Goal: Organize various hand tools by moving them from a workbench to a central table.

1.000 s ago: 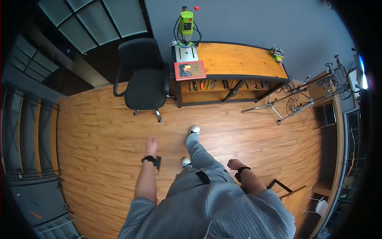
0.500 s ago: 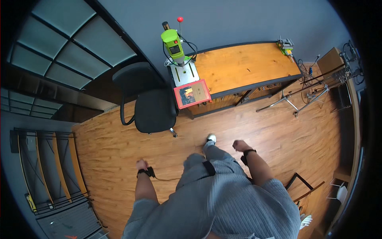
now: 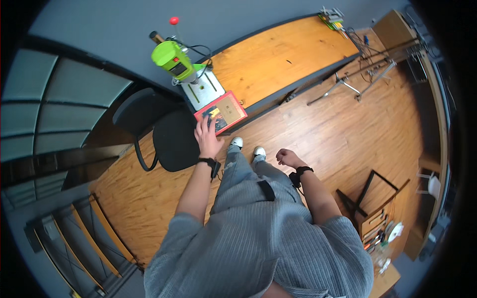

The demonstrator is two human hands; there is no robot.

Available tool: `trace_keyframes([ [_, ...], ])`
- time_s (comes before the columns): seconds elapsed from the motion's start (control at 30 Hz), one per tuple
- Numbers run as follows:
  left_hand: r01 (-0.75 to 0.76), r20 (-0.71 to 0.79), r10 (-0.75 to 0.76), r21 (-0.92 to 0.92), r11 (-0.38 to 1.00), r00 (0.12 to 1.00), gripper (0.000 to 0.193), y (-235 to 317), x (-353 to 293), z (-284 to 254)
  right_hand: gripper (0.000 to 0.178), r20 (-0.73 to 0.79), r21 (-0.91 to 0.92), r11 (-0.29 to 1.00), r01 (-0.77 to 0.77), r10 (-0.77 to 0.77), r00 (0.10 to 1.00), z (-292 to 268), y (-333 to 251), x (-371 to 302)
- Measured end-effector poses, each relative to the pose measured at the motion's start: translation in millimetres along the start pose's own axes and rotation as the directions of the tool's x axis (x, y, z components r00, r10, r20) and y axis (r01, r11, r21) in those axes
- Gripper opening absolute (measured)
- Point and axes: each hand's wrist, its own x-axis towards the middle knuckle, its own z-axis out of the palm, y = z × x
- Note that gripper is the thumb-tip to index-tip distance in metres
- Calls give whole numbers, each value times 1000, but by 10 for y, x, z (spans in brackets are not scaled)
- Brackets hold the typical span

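My left hand (image 3: 208,141) is stretched forward with its fingers spread. Its fingertips lie over the near left part of a flat red-edged box (image 3: 232,110), though whether they press on it I cannot tell. The box, with a dark picture and a tan panel on top, is at the near left corner of the wooden workbench (image 3: 278,59). Just behind it stands a green drill press (image 3: 174,57) on a slotted metal base (image 3: 204,88). Over the floor in front of my right thigh hangs my right hand (image 3: 288,158), fingers loosely curled, nothing visible in them.
A black office chair (image 3: 176,141) stands close to my left arm, beside the bench. On the bench's far right end is a small vise (image 3: 332,19). Metal stand legs (image 3: 343,85) and cables are to the right. At lower right is a wooden table (image 3: 372,223) holding tools.
I have stepped nearer the bench, and both feet now show. My left hand has gone from low at my side up and forward to the red-edged box. My right hand remains low.
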Motion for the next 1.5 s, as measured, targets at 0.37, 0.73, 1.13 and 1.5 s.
trace_keyframes([
  [0.37,-50,353,-31,217,975,935,100,-114,556,320,24,-311,299,938,-176,270,911,373,405,-383],
  [0.73,-103,346,141,-125,987,928,89,-398,731,151,27,-361,-14,998,59,-60,931,976,-271,174],
  [1.13,-122,324,277,-426,896,905,70,-712,1082,8,67,-161,-576,762,295,-459,874,1473,-1985,698],
  [1.5,-66,374,268,-474,878,888,69,-852,1184,72,67,-210,-569,787,240,-421,882,1674,-1972,850],
])
